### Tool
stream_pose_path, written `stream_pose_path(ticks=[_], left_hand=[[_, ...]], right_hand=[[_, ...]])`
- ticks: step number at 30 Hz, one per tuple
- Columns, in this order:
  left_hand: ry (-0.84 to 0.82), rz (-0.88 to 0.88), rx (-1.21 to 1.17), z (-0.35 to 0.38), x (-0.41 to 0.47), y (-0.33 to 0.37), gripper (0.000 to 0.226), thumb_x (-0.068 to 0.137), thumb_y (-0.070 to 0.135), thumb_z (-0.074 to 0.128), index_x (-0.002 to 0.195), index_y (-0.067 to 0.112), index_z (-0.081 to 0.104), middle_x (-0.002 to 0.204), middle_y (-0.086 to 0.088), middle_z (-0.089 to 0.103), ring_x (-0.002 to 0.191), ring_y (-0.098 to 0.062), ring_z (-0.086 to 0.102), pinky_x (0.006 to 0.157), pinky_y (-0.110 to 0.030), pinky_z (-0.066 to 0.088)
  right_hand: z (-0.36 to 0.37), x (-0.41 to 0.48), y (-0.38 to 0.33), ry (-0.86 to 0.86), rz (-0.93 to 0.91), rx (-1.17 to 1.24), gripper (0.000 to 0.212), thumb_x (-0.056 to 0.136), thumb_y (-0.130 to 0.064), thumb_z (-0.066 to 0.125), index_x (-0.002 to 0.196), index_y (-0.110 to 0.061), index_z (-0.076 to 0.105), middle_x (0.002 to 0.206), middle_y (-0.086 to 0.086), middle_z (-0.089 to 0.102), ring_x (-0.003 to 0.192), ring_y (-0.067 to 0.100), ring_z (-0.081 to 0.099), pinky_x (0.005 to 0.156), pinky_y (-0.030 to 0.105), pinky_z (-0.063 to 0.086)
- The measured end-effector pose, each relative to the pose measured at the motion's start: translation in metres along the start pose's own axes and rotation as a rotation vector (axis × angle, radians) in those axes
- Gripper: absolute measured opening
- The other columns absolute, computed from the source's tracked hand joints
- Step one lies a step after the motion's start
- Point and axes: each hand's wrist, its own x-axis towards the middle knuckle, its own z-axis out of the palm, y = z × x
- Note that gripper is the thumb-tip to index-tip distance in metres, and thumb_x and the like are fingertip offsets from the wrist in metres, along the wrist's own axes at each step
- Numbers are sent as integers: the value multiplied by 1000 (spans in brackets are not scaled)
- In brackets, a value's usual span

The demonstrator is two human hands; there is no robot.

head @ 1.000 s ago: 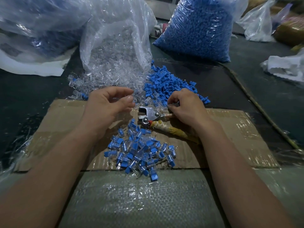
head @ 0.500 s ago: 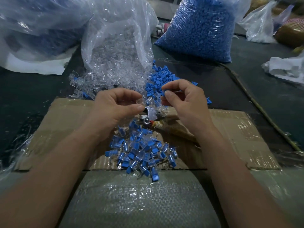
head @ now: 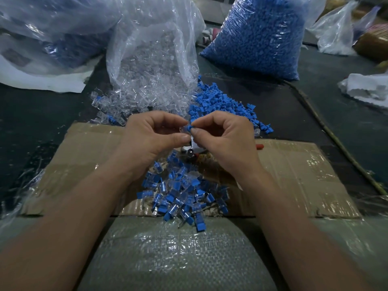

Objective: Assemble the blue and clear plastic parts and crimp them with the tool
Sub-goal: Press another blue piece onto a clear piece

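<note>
My left hand (head: 153,135) pinches a clear plastic part (head: 183,129) between thumb and forefinger. My right hand (head: 226,136) pinches a small blue part (head: 190,128) and holds it against the clear one, above the cardboard sheet (head: 294,175). The metal crimping tool (head: 191,151) lies on the cardboard under my hands, mostly hidden, with its red handle tip (head: 260,146) showing at the right. A heap of assembled blue-and-clear pieces (head: 184,196) lies nearer to me. Loose blue parts (head: 226,106) and loose clear parts (head: 130,106) lie behind my hands.
An open bag of clear parts (head: 155,59) stands behind the loose piles. A full bag of blue parts (head: 258,34) stands at the back right. More plastic bags (head: 52,28) lie at the back left. A woven sack (head: 174,259) lies in front of me.
Both hands rose off the cardboard and came together. The right hand left the tool area with a blue part and now meets the clear part in the left hand.
</note>
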Motion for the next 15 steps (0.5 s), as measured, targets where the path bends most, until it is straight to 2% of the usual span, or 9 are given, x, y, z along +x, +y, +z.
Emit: stream_pose_path(ticks=[5,9,12,15], left_hand=[[-14,10,26,-1,-1,0,25,48,18,76,70,28,74,74,1,73,69,-11,70,62,-15,52],[-67,19,-6,-3,-1,2,22,48,25,77,69,22,73,74,-3,73,68,-13,70,62,-17,53],[-122,9,-17,-4,-1,3,19,56,28,73,74,21,73,77,-6,73,71,-17,70,62,-19,54],[-150,-9,-5,-4,-1,3,15,62,25,68,76,24,75,81,-5,74,75,-17,71,64,-20,54]], right_hand=[[-4,1,0,-61,51,68,19,74,-5,74,72,-22,67,67,-9,66,61,7,65,62,25,57],[-8,1,0,-104,47,115,19,74,-4,73,75,-22,65,69,-7,66,62,7,64,61,22,55],[-10,2,1,-110,-1,82,20,74,-6,72,79,-24,65,74,-10,65,69,3,62,65,16,52],[-10,2,3,-101,-44,55,25,74,-6,72,81,-29,64,82,-7,64,74,4,61,70,17,51]])
